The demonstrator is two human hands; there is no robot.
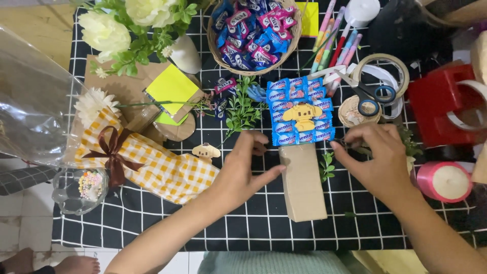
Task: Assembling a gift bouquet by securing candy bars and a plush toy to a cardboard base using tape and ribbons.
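My left hand (pixel 242 170) rests on the checked cloth, its thumb touching the left edge of a brown cardboard handle (pixel 303 182). That handle carries a block of blue candy rolls (pixel 300 112) with a yellow cartoon dog figure (pixel 302 115) on top. My right hand (pixel 378 158) is to the right of the block, fingertips pinched on a small green sprig (pixel 350 145). Another leafy sprig (pixel 327 167) lies between the handle and my right hand.
A black grid cloth (pixel 253 223) covers the table. A basket of wrapped candies (pixel 253 30), scissors (pixel 368 91), tape rolls (pixel 385 71), a pink ribbon spool (pixel 445 181), a yellow checked wrap with a brown bow (pixel 147 162), white flowers (pixel 127 25) and clear cellophane (pixel 35 96) surround the work.
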